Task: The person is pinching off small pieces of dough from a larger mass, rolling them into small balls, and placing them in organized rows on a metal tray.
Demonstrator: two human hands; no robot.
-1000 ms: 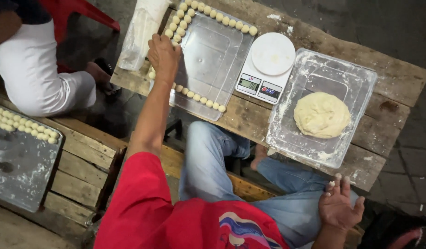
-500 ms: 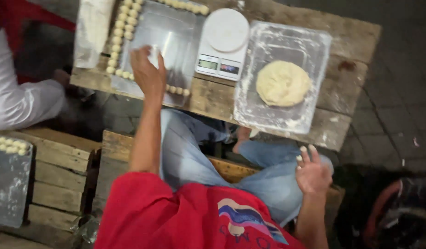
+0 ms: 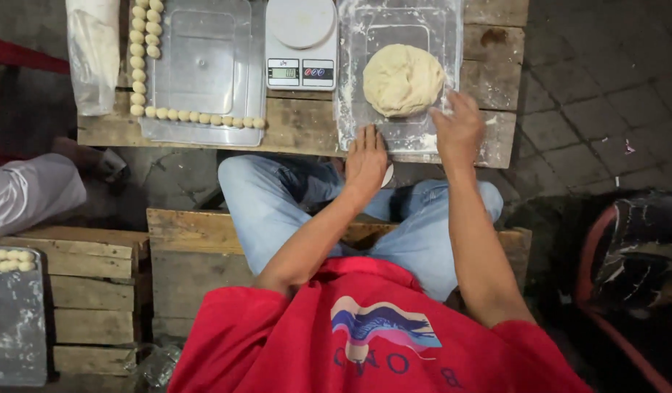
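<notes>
From the head view I see my left hand flat, fingers together, on the near edge of the clear floured plastic tray. My right hand rests loosely spread at the near right edge of the pale, soft, rounded dough mound, mid-tray. I judge a piece is about to be portioned; that calls for a firm pinch. A white digital scale sits left.

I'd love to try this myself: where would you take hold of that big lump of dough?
Probably at the near edge of the dough lump, coming from the sitter's side. It is a soft low mound on the floured tray, and the right hand already rests there.
</notes>
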